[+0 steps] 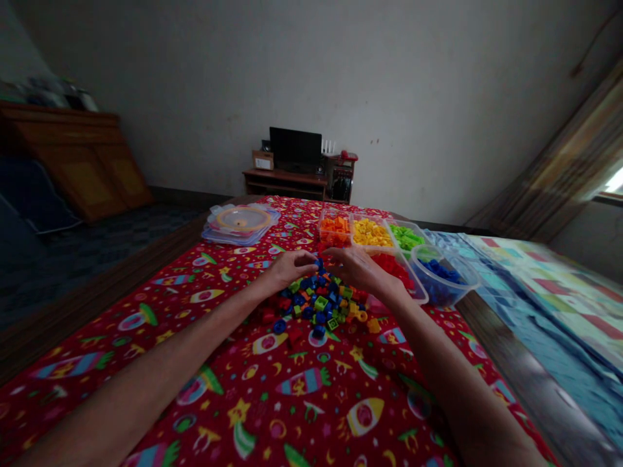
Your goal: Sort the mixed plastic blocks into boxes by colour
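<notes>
A pile of mixed toy building blocks [321,303] in blue, green, orange, yellow and red lies on the red patterned tablecloth [272,402]. Over the pile's far left side, my left hand [289,269] has its thumb and forefinger closed around a small blue block [319,263], which is partly hidden. My right hand [354,266] hovers just to the right of that block, fingers bent and apart, with nothing visible in them. A clear divided tray [422,298] beyond my right hand holds orange, yellow, green and red blocks in separate compartments.
A round clear tub [450,295] of blue blocks stands right of the tray. Stacked plastic lids [238,226] lie at the far left of the table. A bed [549,292] adjoins the right side. A monitor [295,148] on a low cabinet stands by the wall.
</notes>
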The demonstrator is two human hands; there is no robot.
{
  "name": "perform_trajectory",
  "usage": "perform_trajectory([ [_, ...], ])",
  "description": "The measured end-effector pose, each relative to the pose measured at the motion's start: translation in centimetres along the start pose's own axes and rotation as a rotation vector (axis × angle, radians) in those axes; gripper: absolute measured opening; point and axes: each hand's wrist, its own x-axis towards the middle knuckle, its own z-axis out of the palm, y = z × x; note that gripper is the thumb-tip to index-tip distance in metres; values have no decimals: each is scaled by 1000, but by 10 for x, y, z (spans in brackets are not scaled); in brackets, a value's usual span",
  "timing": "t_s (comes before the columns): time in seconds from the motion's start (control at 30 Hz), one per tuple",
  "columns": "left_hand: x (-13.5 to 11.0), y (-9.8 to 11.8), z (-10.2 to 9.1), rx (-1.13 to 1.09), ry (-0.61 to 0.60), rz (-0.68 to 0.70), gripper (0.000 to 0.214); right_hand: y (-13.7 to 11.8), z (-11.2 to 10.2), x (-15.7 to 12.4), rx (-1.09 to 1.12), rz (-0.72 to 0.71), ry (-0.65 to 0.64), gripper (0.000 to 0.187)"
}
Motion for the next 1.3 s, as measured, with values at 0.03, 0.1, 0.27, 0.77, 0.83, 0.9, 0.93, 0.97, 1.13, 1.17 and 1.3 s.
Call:
perform_trajectory([
  [0.03,0,2,0,-2,-3,-10,39,0,4,2,27,-19,7,21],
  [0.1,-1,6,0,49,-3,-7,39,-1,10,4,40,-30,15,25],
  [0.27,-3,3,-1,301,-8,92,39,-2,10,5,-20,7,42,20],
  [0.77,-3,1,0,128,15,-67,44,2,13,3,-8,-23,7,23],
  [0.83,-3,7,-2,-130,50,-139,48,2,14,5,101,-57,74,24],
  [0.9,-5,13,-3,-303,92,-170,52,3,17,7,225,-101,144,27],
  [0.93,-6,16,-3,-370,105,-184,53,3,18,9,275,-123,171,28],
  [0.97,-7,19,-2,-429,107,-198,54,3,20,10,311,-141,187,28],
  [1.13,-9,28,5,-528,108,-202,49,5,14,8,292,-153,183,22],
  [1.17,-9,28,5,-488,119,-188,46,7,9,7,267,-137,186,21],
  [1.3,-5,25,0,-132,109,-75,32,31,-24,-3,87,40,293,20],
])
